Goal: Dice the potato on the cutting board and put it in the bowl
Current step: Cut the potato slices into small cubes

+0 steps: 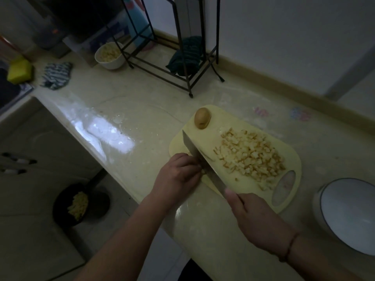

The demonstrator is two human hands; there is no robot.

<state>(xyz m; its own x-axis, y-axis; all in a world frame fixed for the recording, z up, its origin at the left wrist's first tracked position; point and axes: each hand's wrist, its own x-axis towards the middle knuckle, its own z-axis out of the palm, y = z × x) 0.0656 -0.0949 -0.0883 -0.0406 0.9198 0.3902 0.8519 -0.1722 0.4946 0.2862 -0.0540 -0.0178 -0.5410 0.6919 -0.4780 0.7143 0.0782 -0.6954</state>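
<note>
Dim counter (142, 110); left hand (178, 175) hides potato under knife (200, 161).

Knife (199, 159) cuts beside left hand (178, 175) — diced potato (251, 157) heaped; board (211, 142).

The view from my head is dim and underexposed, with a yellowish-grey cast. The brightest patch is bluish-white glare on the glossy countertop (105, 130), left of centre. The corners sink into darkness, the lower left especially. Straight edges bow outward from wide-angle distortion. Details look soft and grainy throughout.
</note>
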